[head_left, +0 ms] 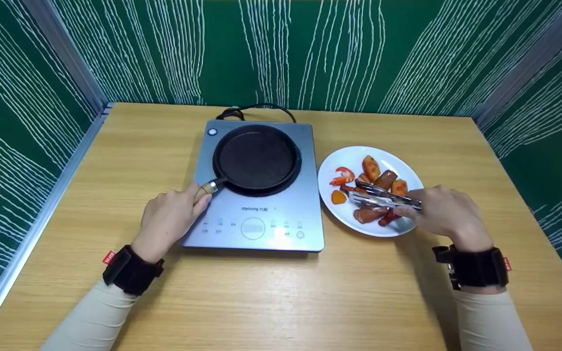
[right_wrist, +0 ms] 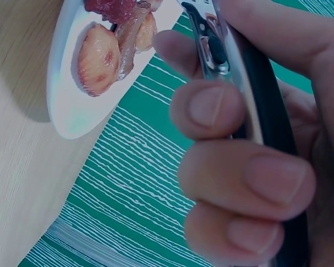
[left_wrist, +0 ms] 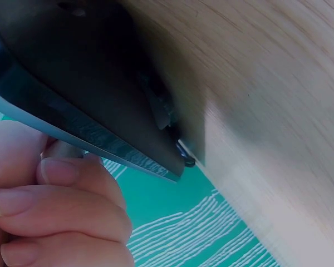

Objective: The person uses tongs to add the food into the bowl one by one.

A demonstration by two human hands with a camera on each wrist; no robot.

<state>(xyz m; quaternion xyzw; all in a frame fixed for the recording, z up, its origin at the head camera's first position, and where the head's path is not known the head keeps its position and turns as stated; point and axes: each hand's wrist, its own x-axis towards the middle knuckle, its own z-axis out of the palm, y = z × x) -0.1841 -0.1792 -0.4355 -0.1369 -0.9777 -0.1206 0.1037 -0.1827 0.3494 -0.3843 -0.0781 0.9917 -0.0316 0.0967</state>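
Observation:
My left hand (head_left: 168, 218) grips the short handle (head_left: 211, 186) of a small black frying pan (head_left: 256, 158). The pan sits bare inside on the induction cooker (head_left: 286, 200). In the left wrist view, curled fingers (left_wrist: 61, 214) show beside the cooker's dark underside (left_wrist: 83, 78). My right hand (head_left: 447, 212) holds metal tongs with dark grips (right_wrist: 270, 117), fingers wrapped round them. Their tips reach over the white plate (head_left: 347, 155), among brown sausage pieces (head_left: 385, 180) and golden browned pieces (head_left: 371, 167). A shrimp (head_left: 343, 176) and an orange piece (head_left: 338, 197) lie at the plate's left side.
The wooden table (head_left: 261, 297) carries the cooker at centre left and the plate close to its right. A black cable (head_left: 261, 106) loops behind the cooker. Green walls with white lines (head_left: 281, 53) enclose the table's back and sides.

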